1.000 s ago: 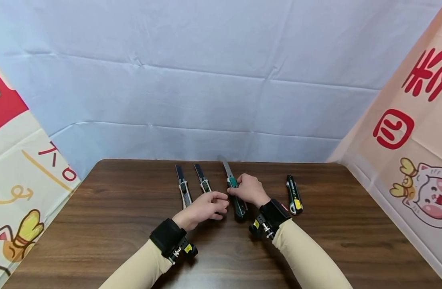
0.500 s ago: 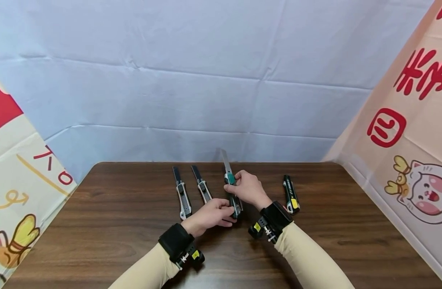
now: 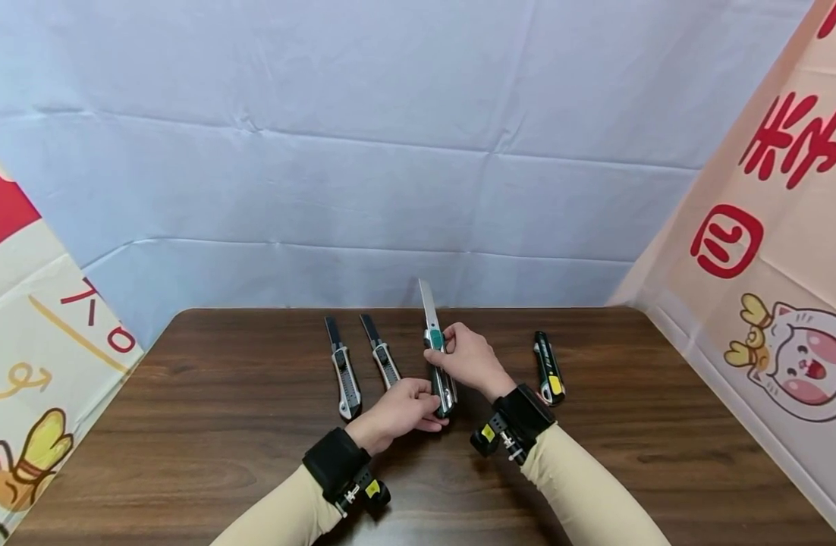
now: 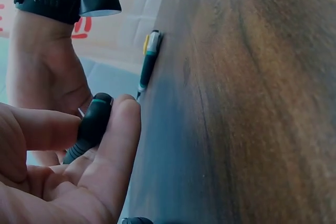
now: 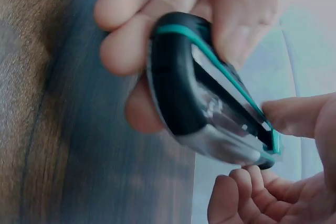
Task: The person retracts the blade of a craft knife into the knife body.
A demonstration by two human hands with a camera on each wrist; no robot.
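A black and green snap-off utility knife (image 3: 444, 388) is between both hands, its long silver blade (image 3: 428, 305) pointing away. My left hand (image 3: 403, 409) pinches the rear end of the handle between thumb and fingers. Further forward, near the green slider, my right hand (image 3: 469, 358) pinches the same handle. In the right wrist view the knife's rounded butt (image 5: 176, 77) fills the middle, with fingers of both hands about it. The left wrist view shows that butt (image 4: 95, 120) held above the tabletop.
Two grey utility knives (image 3: 347, 383) lie left of the hands, dark tips away; the left hand partly covers the nearer one (image 3: 385, 364). A black and yellow utility knife (image 3: 549, 368) lies to the right. Behind the wooden table (image 3: 630, 455) hangs a pale cloth.
My left hand has moved right and taken hold of the handle's rear end. The knife has come up off the table in both hands. The other knives stay put.
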